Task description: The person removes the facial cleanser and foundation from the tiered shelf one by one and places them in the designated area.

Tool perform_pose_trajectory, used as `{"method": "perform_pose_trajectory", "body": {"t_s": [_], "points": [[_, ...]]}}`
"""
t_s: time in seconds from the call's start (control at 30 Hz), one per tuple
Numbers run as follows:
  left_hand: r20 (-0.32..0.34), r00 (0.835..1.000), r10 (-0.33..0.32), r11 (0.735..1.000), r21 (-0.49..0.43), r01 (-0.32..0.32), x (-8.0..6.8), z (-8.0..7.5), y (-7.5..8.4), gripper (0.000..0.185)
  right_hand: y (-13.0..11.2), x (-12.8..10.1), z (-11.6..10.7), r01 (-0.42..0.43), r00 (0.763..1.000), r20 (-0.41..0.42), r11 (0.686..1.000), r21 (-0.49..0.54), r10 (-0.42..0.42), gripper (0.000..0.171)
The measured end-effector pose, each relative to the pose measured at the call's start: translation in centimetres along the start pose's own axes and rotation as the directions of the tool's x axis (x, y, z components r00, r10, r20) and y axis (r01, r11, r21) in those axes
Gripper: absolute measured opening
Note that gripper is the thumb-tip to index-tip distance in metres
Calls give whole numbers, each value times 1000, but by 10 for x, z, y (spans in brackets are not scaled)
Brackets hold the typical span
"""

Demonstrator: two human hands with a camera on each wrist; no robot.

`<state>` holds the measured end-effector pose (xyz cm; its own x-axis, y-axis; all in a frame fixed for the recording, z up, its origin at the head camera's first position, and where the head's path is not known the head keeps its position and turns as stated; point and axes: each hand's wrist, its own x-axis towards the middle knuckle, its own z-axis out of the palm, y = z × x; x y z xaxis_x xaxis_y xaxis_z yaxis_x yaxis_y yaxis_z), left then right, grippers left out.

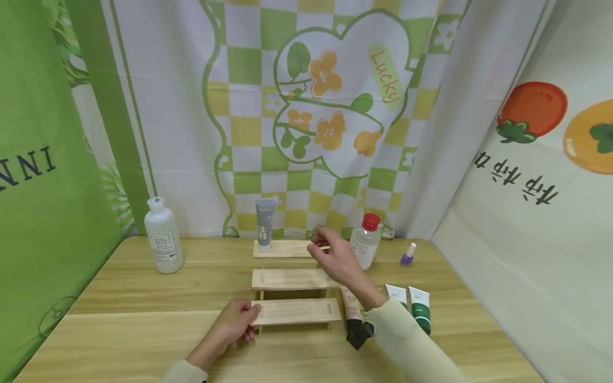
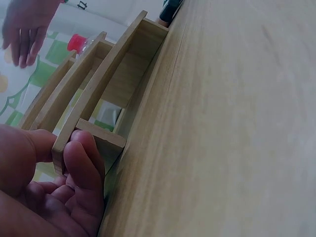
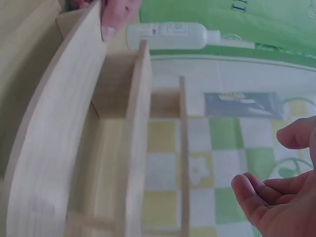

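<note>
left hand (image 1: pixel 235 323): we grip the left end of the lowest step of the wooden stepped rack (image 1: pixel 295 311), thumb on top and fingers curled under the edge, as the left wrist view shows; it looks like a steadying hold that keeps the rack from sliding.
right hand (image 1: pixel 335 259): we hold it in the air over the right end of the top step, fingers loosely apart and holding nothing, palm showing in the right wrist view.
rack: it sits on the wooden table (image 1: pixel 143 298) near the middle, three steps rising toward the back cloth.
grey tube (image 1: pixel 265 223): it stands cap down on the left part of the top step, well apart from our right hand.
red-capped bottle (image 1: pixel 366 240): on the table just right of the rack, behind our right hand.
flat tubes (image 1: pixel 414 306): they lie on the table right of the rack, beside our right sleeve, within reach.
white bottle (image 1: pixel 163 235): upright, far left, apart from the rest.
purple nail polish (image 1: pixel 407 256): small, at the right rear.
</note>
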<state>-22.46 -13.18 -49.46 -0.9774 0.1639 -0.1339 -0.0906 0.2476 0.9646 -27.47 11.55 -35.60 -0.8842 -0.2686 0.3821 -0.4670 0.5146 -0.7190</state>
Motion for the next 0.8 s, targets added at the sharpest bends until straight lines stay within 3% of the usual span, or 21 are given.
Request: {"method": "perform_pose_trajectory", "body": {"t_s": [0.3, 0.57, 0.8], "points": [[13, 1000, -1, 1000, -14, 1, -2, 3, -4, 30, -11, 14, 40, -37, 999, 8, 995, 94, 36, 65], [11, 1000, -3, 1000, -30, 3, -1, 3, -1, 29, -19, 34, 54, -59, 998, 10, 998, 36, 59, 68], [5, 1000, -8, 999, -43, 8, -1, -1, 2, 28, -22, 46, 64, -50, 999, 24, 997, 55, 48, 68]]}}
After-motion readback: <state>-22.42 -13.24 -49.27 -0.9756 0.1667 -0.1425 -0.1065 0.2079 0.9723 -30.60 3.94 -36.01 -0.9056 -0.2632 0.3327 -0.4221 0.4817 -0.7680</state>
